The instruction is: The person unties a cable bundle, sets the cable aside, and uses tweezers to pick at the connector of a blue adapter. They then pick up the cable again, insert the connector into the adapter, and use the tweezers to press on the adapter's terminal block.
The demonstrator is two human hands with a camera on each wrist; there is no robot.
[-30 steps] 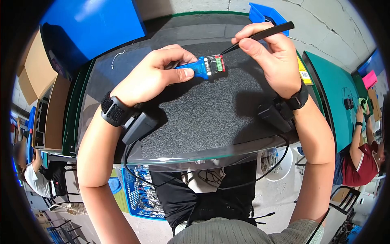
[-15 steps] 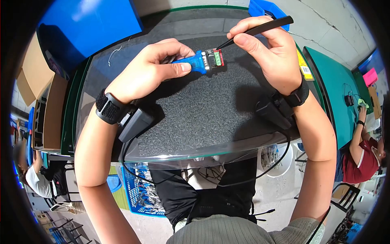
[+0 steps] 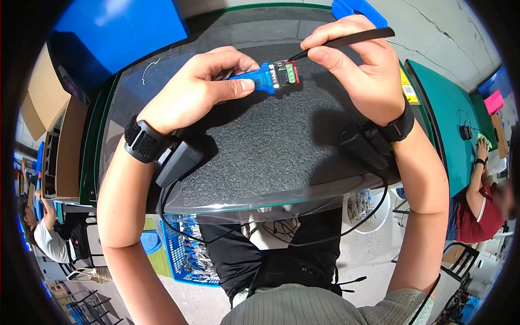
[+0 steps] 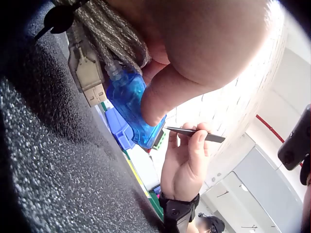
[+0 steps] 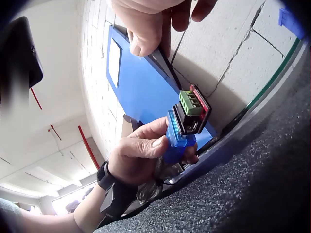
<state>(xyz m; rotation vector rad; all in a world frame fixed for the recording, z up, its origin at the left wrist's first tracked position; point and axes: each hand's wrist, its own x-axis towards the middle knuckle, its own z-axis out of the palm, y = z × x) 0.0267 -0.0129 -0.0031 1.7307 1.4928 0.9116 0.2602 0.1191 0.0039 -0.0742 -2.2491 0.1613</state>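
Note:
My left hand [image 3: 189, 89] grips a translucent blue serial adapter [image 3: 259, 80] between thumb and fingers. Its braided cable [image 4: 114, 36] is coiled beside the palm in the left wrist view, with a USB plug [image 4: 92, 87] hanging by the adapter. On the adapter's far end sits a small black and red connector board with a green screw terminal block [image 5: 190, 103]. Black tweezers [image 3: 357, 39] are pinched in my right hand [image 3: 365, 76], between thumb and fingers. Their tips are right at the upper edge of the connector board, by the terminal block.
Both hands are above a dark textured mat [image 3: 254, 146] on the table. A blue panel [image 3: 119, 32] stands back left, and a blue bin [image 3: 357, 12] back right. A thin white wire [image 3: 151, 69] lies at left. Below the edge is a blue basket [image 3: 195, 254] of cables.
Both hands and the adapter have shifted slightly up in the head view. The tweezers lie flatter now, their tips a little further left along the board's upper edge. Both grips stay the same.

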